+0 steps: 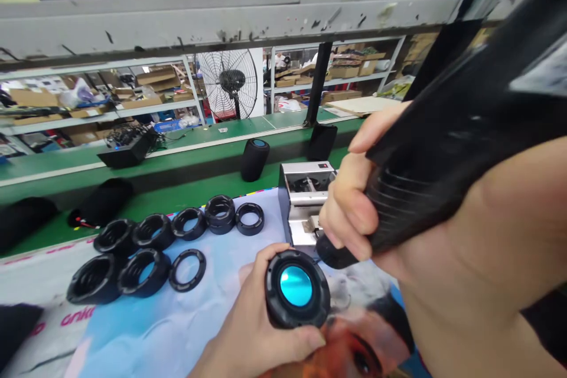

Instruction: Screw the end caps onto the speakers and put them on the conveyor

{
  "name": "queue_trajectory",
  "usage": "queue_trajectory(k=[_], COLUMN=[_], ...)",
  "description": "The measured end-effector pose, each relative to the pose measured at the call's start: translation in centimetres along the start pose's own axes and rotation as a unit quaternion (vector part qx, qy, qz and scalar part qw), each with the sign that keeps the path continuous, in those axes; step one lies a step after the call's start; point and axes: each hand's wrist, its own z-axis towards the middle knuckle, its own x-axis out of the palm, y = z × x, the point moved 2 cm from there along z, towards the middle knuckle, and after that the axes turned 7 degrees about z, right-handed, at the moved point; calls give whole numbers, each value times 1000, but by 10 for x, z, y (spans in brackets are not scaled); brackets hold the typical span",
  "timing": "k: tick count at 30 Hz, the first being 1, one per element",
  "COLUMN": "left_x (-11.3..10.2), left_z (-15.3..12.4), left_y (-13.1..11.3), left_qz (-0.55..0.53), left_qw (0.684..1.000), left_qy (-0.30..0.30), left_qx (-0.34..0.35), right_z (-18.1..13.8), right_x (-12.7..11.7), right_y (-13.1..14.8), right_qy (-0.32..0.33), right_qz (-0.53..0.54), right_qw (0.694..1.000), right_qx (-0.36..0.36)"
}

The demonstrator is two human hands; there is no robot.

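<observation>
My left hand (261,319) is wrapped round a round black speaker (277,313) with a shiny blue disc in its upturned end. My right hand (443,236) grips a black electric screwdriver (425,159), its body slanting up to the right. The tool's lower end (337,253) is beside the silver screw feeder (305,207), just right of the speaker; I cannot tell whether they touch. To the left, several black rings (188,270) lie in two rows on the printed sheet (212,319), some of them stacked.
Behind the sheet, a black cylindrical speaker (254,160) stands on the green bench (199,180). Dark fabric-like pieces (104,201) lie at left. A black bin of small parts (130,144) is farther back. A grey beam (248,18) crosses overhead; a fan (230,82) stands beyond.
</observation>
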Motion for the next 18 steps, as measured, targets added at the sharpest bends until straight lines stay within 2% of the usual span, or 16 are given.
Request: queue_trajectory(k=[3, 7, 15, 17, 18], left_x=[0, 2, 4, 2, 1], left_z=[0, 1, 1, 0, -1], left_y=[-4, -9, -9, -5, -3], left_qz=[-10, -31, -37, -24, -15], left_qw=[1000, 999, 999, 1000, 1000], left_qy=[9, 10, 17, 3, -5], left_qx=[-1, -1, -6, -10, -15], right_z=[-6, -9, -10, -7, -5], right_x=[-4, -9, -1, -1, -3], right_y=[-16, -28, -26, -21, -19], right_qy=[67, 109, 144, 125, 100], right_qz=[90, 94, 140, 131, 131], right_qw=[993, 987, 974, 980, 985], right_qx=[30, 71, 100, 85, 53])
